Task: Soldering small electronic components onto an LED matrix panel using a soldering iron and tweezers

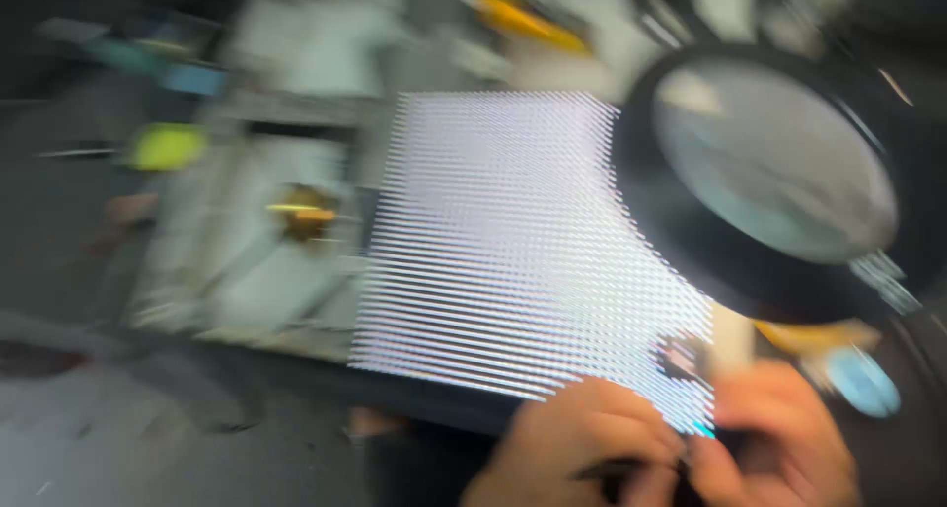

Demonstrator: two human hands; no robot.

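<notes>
Nearest me, my left hand [577,443] and right hand [779,433] meet at the lower edge, fingers curled together pinching a small dark part [681,357] too blurred to name. It sits over the glowing white light panel [513,241]. Beyond, right, hangs a black-rimmed round magnifier [774,157].

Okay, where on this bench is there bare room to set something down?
The barest patch is the grey surface at lower left, in front of the blurred white work mat. Crowded: the glowing screen fills the middle, the magnifier hangs at right, and both hands, left hand and right hand, work at its near corner.
</notes>
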